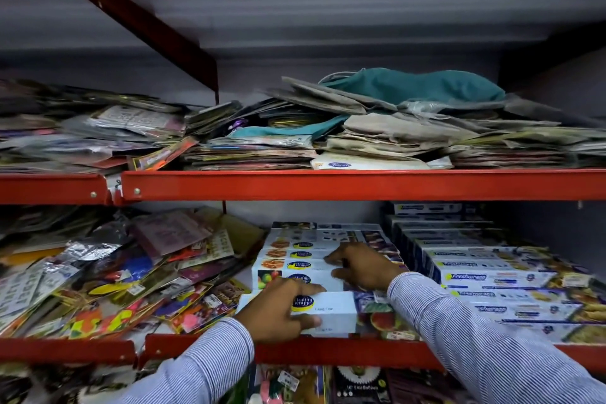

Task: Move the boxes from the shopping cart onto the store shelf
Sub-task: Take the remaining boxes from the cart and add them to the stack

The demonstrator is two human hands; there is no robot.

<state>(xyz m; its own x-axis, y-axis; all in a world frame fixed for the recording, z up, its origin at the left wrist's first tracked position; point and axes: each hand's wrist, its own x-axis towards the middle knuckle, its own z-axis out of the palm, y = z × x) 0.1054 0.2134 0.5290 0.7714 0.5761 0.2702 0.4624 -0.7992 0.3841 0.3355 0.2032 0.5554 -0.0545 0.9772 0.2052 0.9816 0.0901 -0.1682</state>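
Observation:
A long white cling-film box [331, 311] with a dark oval logo lies at the front of the lower red shelf [328, 352]. My left hand [278, 308] grips its left end, thumb on the front face. My right hand [360, 267] rests with spread fingers on a stack of similar white boxes [295, 259] just behind it. Both arms wear striped blue-white sleeves. The shopping cart is out of view.
Rows of blue-and-white wrap boxes [492, 279] fill the shelf to the right. Loose foil and balloon packets [114, 275] are heaped on the left. The shelf above [360, 185] carries piles of flat packets and folded cloth bags [410, 115]. More packets show below.

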